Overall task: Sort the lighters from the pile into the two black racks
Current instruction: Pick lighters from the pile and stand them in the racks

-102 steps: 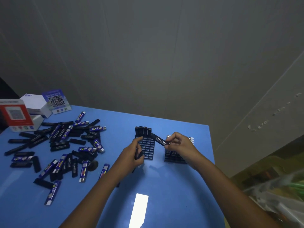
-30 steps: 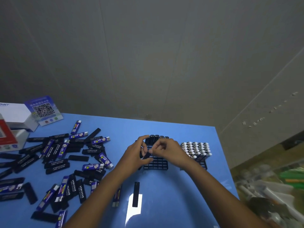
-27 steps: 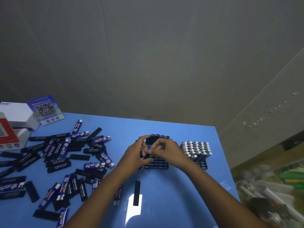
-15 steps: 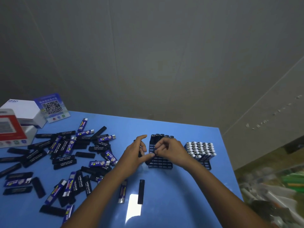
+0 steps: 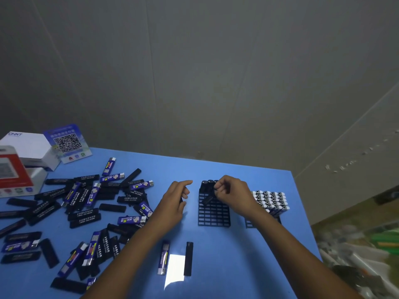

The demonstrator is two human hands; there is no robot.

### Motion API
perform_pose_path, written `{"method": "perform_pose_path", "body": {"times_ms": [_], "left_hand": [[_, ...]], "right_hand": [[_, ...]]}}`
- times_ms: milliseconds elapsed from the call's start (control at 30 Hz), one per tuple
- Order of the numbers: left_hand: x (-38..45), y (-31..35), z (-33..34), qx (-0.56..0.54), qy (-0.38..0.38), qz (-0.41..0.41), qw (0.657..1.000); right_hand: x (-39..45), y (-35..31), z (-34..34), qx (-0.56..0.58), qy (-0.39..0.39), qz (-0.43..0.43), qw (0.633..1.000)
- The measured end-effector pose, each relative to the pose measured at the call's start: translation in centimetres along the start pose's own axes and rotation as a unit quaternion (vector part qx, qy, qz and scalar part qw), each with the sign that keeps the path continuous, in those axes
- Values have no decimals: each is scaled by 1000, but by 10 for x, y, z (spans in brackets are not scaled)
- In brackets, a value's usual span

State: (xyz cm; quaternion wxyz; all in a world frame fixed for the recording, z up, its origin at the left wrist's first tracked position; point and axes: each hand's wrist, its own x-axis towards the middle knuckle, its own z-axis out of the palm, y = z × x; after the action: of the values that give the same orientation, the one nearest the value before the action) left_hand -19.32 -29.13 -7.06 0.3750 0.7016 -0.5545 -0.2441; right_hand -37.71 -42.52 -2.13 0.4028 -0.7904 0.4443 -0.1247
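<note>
Pinching a black lighter [image 5: 209, 198] at its top, the right hand [image 5: 232, 195] holds it tilted over the far part of the left rack [image 5: 213, 212], fingers curled. Just left of that rack, the left hand [image 5: 176, 199] hovers, forefinger extended, other fingers curled on something dark. Farther left on the blue bench [image 5: 226, 255] lies the pile [image 5: 86, 208]; the right rack [image 5: 268, 203] holds rows of upright lighters.

A plain grey wall [image 5: 194, 72] is seen from 10 to 2 o'clock. A bright light patch [image 5: 175, 267] is reflected on the blue tabletop [image 5: 226, 266] at 6 o'clock.
</note>
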Motion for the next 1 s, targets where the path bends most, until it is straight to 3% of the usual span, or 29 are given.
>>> {"method": "perform_pose_path", "body": {"times_ms": [367, 1000], "left_hand": [[5, -10, -4, 14, 21, -44, 999], [7, -10, -4, -20, 5, -92, 996]], "right_hand": [[25, 5, 13, -98, -1, -96, 991], [44, 14, 30, -174, 10, -138, 975]]}}
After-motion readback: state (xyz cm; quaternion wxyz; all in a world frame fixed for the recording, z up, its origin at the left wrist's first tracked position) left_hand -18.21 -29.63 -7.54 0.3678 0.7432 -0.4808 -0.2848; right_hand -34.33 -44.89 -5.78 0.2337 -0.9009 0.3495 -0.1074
